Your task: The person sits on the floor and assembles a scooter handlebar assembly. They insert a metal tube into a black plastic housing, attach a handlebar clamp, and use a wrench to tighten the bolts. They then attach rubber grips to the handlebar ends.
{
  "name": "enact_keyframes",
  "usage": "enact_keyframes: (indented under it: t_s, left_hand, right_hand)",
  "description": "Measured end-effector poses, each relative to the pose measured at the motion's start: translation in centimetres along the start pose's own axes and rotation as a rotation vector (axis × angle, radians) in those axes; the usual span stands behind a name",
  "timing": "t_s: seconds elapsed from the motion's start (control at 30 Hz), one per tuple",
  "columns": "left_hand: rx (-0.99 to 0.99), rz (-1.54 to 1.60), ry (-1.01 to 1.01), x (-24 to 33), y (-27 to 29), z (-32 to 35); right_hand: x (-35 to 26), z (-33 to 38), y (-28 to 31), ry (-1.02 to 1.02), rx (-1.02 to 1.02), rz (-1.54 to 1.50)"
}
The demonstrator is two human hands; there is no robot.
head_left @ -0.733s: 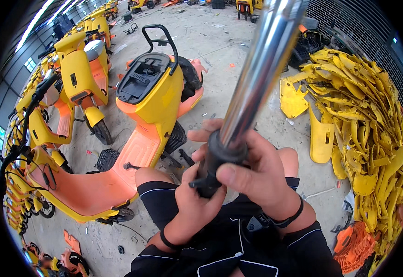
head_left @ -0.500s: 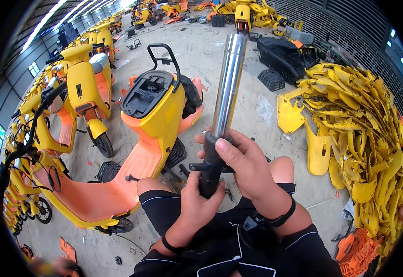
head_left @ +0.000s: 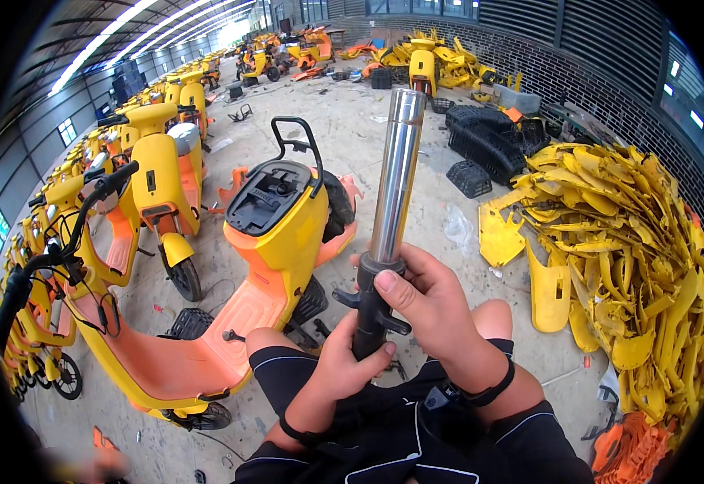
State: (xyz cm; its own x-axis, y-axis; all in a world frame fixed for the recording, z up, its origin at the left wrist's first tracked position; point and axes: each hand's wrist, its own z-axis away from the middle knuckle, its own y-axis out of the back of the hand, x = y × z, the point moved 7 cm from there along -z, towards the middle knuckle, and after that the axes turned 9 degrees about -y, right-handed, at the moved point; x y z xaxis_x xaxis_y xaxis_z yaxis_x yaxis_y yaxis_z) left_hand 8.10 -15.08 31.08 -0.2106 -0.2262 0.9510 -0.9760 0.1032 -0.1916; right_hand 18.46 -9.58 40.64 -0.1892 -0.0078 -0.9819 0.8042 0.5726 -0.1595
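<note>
Before the person (head_left: 416, 452) is the tube (head_left: 398, 181), in the left hand (head_left: 344, 367) and right hand (head_left: 442, 315); a scooter (head_left: 294, 250) stands just left, a small object (head_left: 233, 335) on its footboard (head_left: 247, 310), more scooters (head_left: 155, 173) farther left. Right, I see a panel heap (head_left: 626, 258), baskets (head_left: 489, 137) beyond.

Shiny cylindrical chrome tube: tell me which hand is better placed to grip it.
Probably the right hand: it holds the upper end of the black tubular sleeve, just below the chrome tube; the left hand holds the sleeve's lower end.

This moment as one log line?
held: chrome-and-black tube | left hand: grips lower part | right hand: grips higher | nearby: yellow-orange scooter
</note>
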Motion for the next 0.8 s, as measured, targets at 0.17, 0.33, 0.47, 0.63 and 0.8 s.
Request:
enact_keyframes:
  t_s: [0.17, 0.33, 0.47, 0.63, 0.8]
  left_hand:
    - [-0.051, 0.148, -0.01, 0.7, -0.3, 0.4]
    - [-0.214, 0.377, -0.032, 0.8, -0.9, 1.1]
    - [-0.405, 0.608, -0.039, 0.6, -1.4, 1.8]
    - [-0.722, 1.086, 0.027, 0.6, -2.2, 3.3]
    - [-0.958, 1.335, 0.099, 0.6, -2.3, 4.9]
  right_hand:
    - [-1.9, 0.2, -1.0, 0.039, -0.034, -0.019]
    - [-4.1, -0.4, -0.9, 0.267, 0.022, -0.025]
    - [-5.6, -0.5, -1.6, 0.299, -0.012, 0.046]
    - [-5.1, -0.5, -3.1, 0.214, -0.127, -0.076]
    - [-5.0, -0.1, -4.2, 0.171, -0.191, -0.001]
